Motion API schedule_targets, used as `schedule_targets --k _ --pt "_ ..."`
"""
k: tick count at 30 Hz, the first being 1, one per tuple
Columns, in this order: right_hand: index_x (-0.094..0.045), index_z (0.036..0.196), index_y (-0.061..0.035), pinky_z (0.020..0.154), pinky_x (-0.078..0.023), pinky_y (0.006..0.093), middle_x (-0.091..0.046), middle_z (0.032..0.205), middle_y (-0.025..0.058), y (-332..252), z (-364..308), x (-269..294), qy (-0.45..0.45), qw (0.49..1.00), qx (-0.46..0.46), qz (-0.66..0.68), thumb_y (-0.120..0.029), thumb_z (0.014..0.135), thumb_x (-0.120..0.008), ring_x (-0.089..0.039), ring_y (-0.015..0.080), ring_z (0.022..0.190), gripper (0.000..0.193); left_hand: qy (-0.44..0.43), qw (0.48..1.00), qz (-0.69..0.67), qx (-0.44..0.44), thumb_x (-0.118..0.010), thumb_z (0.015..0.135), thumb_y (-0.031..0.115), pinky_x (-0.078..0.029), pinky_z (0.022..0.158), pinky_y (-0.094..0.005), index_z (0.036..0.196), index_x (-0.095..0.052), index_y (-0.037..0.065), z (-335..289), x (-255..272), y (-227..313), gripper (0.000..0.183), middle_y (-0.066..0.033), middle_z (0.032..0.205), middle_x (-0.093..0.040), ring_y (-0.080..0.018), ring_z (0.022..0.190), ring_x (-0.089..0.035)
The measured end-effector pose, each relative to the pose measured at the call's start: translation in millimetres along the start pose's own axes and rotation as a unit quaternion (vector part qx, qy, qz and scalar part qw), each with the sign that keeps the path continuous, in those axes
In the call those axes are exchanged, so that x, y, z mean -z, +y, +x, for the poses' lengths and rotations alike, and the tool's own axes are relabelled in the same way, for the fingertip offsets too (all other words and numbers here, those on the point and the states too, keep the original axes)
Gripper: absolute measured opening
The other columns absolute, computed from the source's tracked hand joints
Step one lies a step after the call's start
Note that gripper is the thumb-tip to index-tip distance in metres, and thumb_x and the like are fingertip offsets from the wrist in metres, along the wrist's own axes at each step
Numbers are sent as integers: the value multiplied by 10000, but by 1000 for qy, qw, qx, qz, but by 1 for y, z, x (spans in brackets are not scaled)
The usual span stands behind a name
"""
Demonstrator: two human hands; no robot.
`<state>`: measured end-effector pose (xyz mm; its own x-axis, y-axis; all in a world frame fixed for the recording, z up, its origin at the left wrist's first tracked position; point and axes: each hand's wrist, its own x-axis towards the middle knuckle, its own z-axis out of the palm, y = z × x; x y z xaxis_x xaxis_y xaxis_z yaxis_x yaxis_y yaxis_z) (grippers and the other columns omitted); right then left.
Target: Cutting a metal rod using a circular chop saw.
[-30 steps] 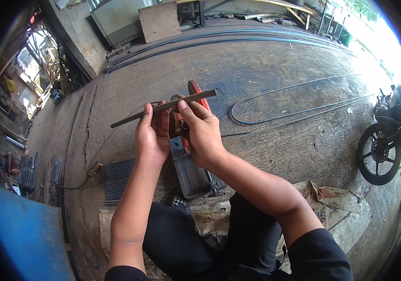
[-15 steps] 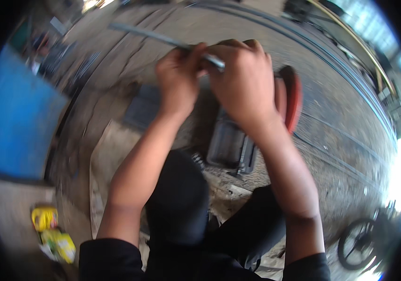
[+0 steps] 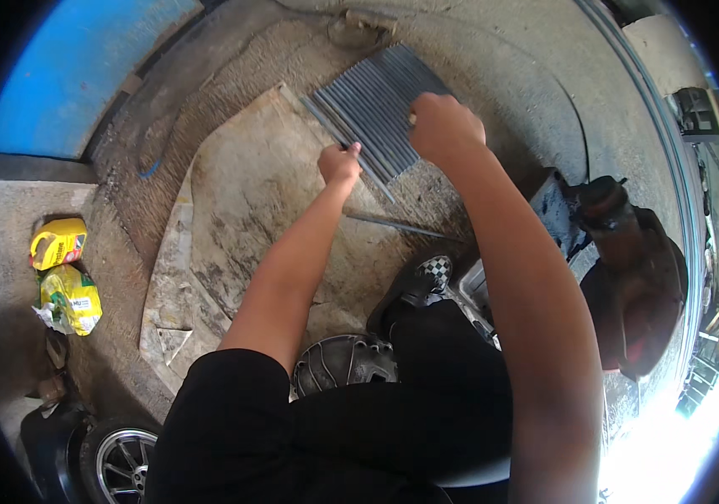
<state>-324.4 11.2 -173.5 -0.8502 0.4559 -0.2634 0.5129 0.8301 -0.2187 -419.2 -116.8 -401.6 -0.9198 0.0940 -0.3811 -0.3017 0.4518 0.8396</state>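
Left hand (image 3: 340, 165) | curled, pinching grey rod (image 3: 382, 187) | right hand (image 3: 447, 126) | curled

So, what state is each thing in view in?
Left hand: fingers curled at the outer rod, grip unclear
Right hand: curled, contents hidden
Row of rods: side by side
Loose rod: lying apart from the row
Sheet: spread out, stained
Yellow bag: crumpled
Machine: running or off, can't tell

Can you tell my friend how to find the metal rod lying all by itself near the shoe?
Find the big, pale, stained cloth on the floor, then the shoe with black-and-white checks by its right edge. Just above that shoe in the picture lies the thin grey rod. It lies apart at its own slant, unlike the row of rods packed side by side farther up.
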Motion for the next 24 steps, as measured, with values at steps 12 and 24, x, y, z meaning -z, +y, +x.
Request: schedule_targets --k 12,24 --pt "-687 1088 -118 854 -555 457 -684 1118 132 63 45 -108 -118 992 -23 -42 -117 838 -608 -666 339 1048 262 4 998 -22 -59 -732 883 184 -503 466 -331 719 -553 -57 85 -51 9 342 -137 705 -634 -204 562 -666" --pt "-689 1092 -115 840 -566 443 -697 1100 114 55 37 -91 -103 994 -39 -22 -103 820 -624 -679 301 1036 281 -49 895 408 -176 -645 914 189 -538 834 -466 1187 -617 28 72 -57 36 319 -190 1138 -649 -346 1040 -644"
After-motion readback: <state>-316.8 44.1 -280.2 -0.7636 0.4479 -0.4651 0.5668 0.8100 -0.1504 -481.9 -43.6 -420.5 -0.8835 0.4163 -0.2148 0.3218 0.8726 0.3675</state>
